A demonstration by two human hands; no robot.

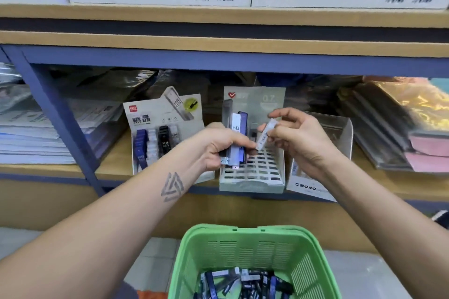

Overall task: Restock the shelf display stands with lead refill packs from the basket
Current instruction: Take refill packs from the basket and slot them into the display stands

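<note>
Left hand [218, 147]: grips a bunch of lead refill packs [235, 138] upright above the grid display stand [252, 172]. Right hand [295, 136]: pinches 1 white pack [265, 134] beside them. Basket [245, 247]: below, more packs inside.

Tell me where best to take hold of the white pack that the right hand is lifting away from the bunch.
Judging by its pose, grip the white pack near its upper end, from the right, across its narrow width. It is a slim stick, tilted, and its lower end touches the bunch of packs held by the left hand. The right hand already pinches it so with its fingers.
</note>
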